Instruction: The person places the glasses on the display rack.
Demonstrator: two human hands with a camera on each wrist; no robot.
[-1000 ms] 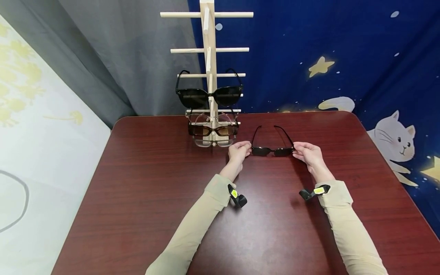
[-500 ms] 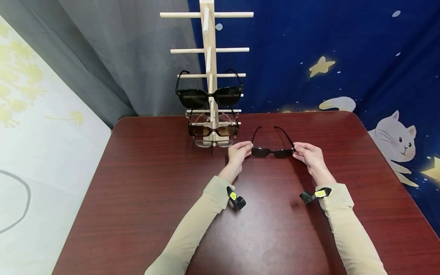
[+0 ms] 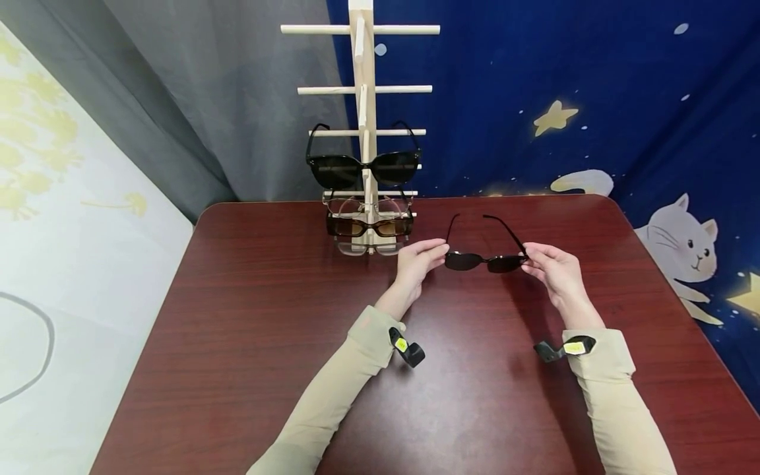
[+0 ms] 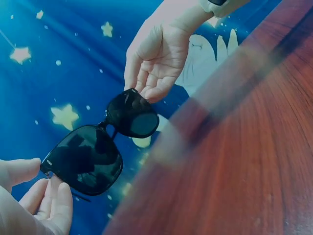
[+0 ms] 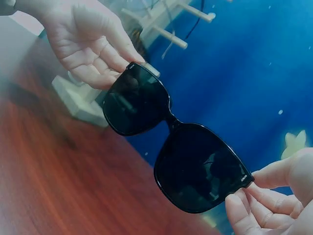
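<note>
A pair of black sunglasses (image 3: 465, 261) is held between both hands, its lenses toward me and its temples unfolded and pointing away. My left hand (image 3: 417, 265) pinches the frame's left corner between thumb and fingers. At the opposite corner my right hand (image 3: 555, 275) pinches the frame near the hinge. In the left wrist view the sunglasses (image 4: 88, 159) look lifted off the table, and both hands grip the outer ends. The right wrist view shows the dark lenses (image 5: 195, 166) from close by, with thumb and fingertips on each corner.
Left of the hands stands a wooden display rack (image 3: 367, 72) with crossbars. It carries large black sunglasses (image 3: 337, 171), brown-tinted glasses (image 3: 350, 227) and clear-lensed glasses (image 3: 351, 249). The reddish-brown table (image 3: 249, 316) meets a blue curtain (image 3: 475, 86) and a grey curtain (image 3: 249, 99) behind.
Both hands have moved to the right with the sunglasses, which appear larger and higher above the table. The rack and its glasses look the same apart from a slight view shift.
</note>
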